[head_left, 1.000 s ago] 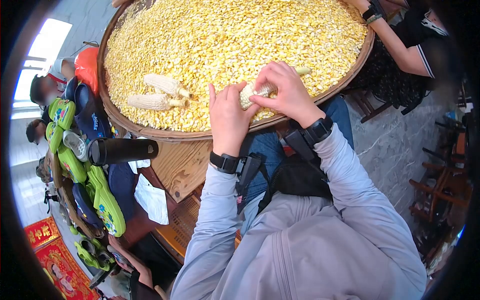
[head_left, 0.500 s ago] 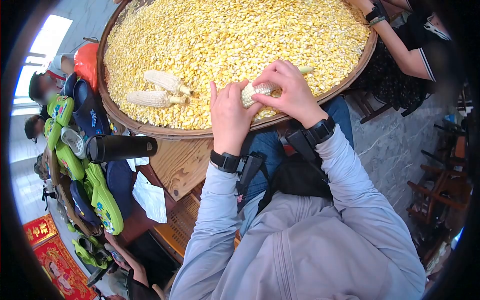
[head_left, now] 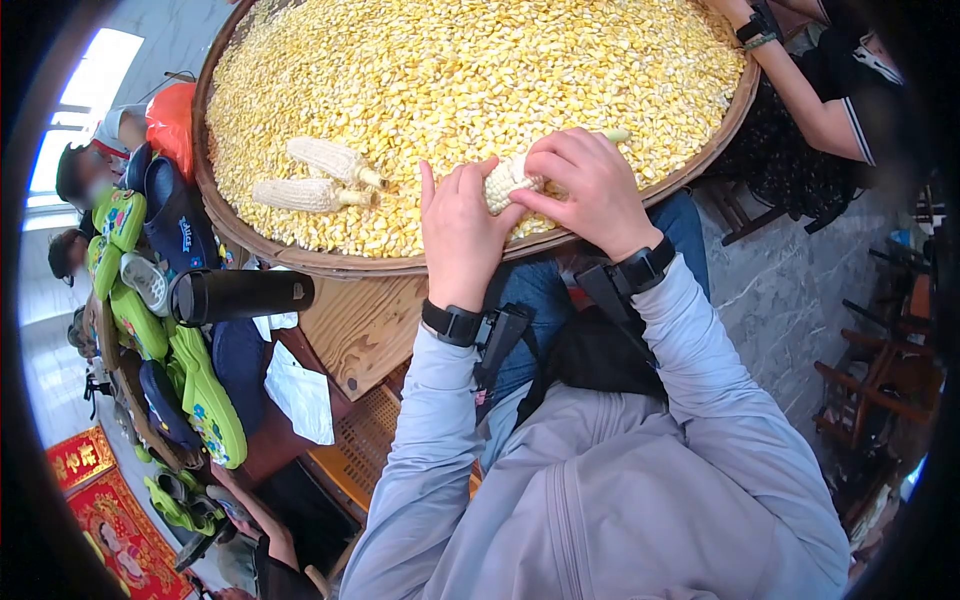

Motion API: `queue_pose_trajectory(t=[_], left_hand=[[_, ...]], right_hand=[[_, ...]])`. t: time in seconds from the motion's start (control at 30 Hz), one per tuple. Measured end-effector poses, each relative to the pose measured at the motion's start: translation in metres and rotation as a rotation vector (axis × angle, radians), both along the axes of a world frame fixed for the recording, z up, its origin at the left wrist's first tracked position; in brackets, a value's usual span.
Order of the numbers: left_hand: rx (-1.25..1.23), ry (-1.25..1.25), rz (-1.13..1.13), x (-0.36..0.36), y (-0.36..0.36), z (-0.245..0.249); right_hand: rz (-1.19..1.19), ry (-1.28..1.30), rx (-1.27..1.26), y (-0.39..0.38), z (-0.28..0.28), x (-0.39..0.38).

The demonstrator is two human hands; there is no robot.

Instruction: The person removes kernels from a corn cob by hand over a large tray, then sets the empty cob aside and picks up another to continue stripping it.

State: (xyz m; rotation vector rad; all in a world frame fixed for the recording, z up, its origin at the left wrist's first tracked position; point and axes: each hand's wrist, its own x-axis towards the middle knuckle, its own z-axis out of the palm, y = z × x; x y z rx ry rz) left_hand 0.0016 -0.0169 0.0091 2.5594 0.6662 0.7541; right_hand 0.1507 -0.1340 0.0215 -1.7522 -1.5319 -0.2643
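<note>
Between my two hands is a pale corn cob (head_left: 505,188), held over the near part of a wide round basket (head_left: 330,266) of loose corn kernels (head_left: 470,80). My left hand (head_left: 460,220) is closed around the cob's left end. The fingers of my right hand (head_left: 585,185) curl over its other side, with the thumb pressed against the kernels. The cob's green-tipped end pokes out beyond the right fingers. Two stripped cobs (head_left: 325,160) lie on the kernels left of my hands.
A black bottle (head_left: 245,296) lies beside the basket on the left, near green clogs (head_left: 205,400) and a white packet (head_left: 300,395). A wooden board (head_left: 360,330) shows below the rim. At the upper right, another person's arm (head_left: 810,110) reaches to the basket.
My right hand has shifted slightly right and down along the cob, its fingers now curled further over it. My left hand stays almost in place.
</note>
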Motion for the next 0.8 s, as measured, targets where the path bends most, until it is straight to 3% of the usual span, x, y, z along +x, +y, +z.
queue_pose_trajectory(t=[0.8], left_hand=[[0.011,-0.025,-0.002,0.0003,-0.0015,0.0004]], right_hand=[[0.033,-0.037,-0.008,-0.0076,-0.0003,-0.0004]])
